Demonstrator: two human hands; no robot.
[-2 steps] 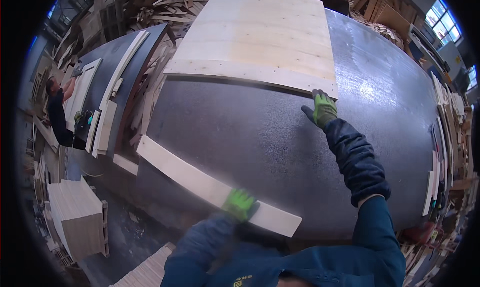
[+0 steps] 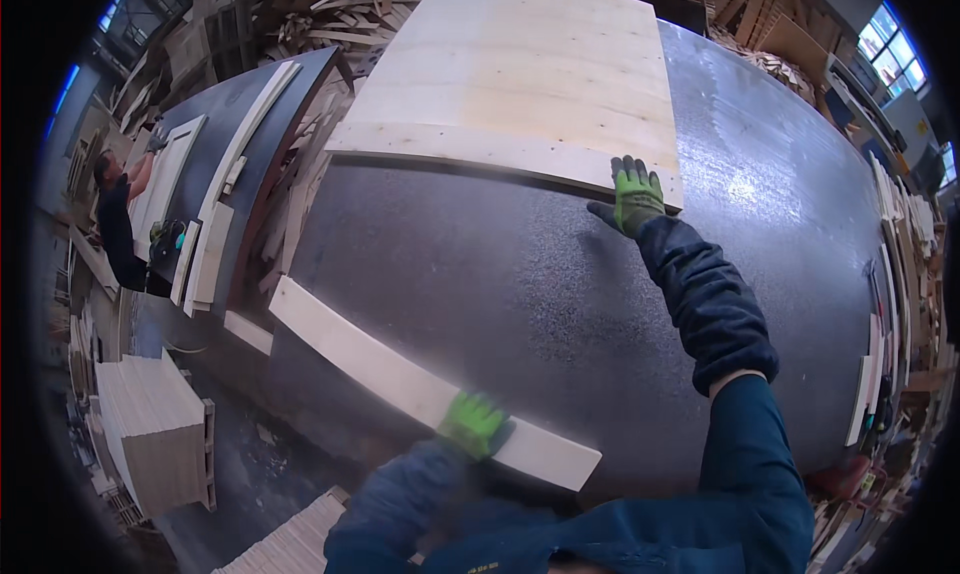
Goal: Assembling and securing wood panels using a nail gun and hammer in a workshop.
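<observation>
A large pale wooden panel (image 2: 540,64) lies on the far part of the dark worktable (image 2: 420,264), with a batten (image 2: 480,152) along its near edge. My right hand (image 2: 637,196), in a green and dark glove, rests flat at the panel's near right corner, fingers on the batten and thumb stretched out to the left. My left hand (image 2: 472,422), gloved likewise and blurred, is closed over a long loose wooden board (image 2: 370,359). That board slants along the table's near edge. The undersides of my left fingers are hidden.
At the left, a person (image 2: 125,214) works at another dark table (image 2: 240,104) bearing boards. A stack of wooden sheets (image 2: 160,434) stands on the floor at lower left. Scrap wood (image 2: 330,19) is heaped behind, and a row of boards (image 2: 900,234) lines the right side.
My right hand has slid slightly left along the batten. The loose board and my left hand have shifted only slightly. The panel appears a little lower in the picture.
</observation>
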